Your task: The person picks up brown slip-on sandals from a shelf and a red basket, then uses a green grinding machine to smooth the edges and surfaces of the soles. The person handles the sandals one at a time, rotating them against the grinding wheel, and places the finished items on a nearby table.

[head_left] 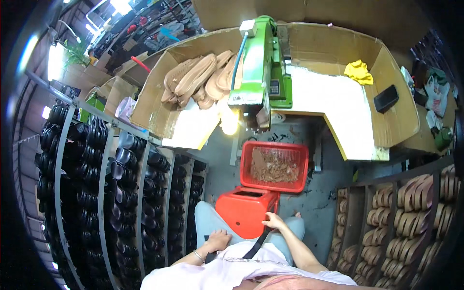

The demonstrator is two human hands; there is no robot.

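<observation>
Black, likely light and limp, the strap below the right grip is pinched by it near the upper end, seemingly best held there, while the left grip cannot be judged.

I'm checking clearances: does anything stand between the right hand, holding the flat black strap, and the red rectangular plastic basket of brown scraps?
Yes, in this view: the right side of the red, box-shaped plastic piece lies between the right hand and the basket. One view cannot show whether a raised hand would clear it.
</observation>
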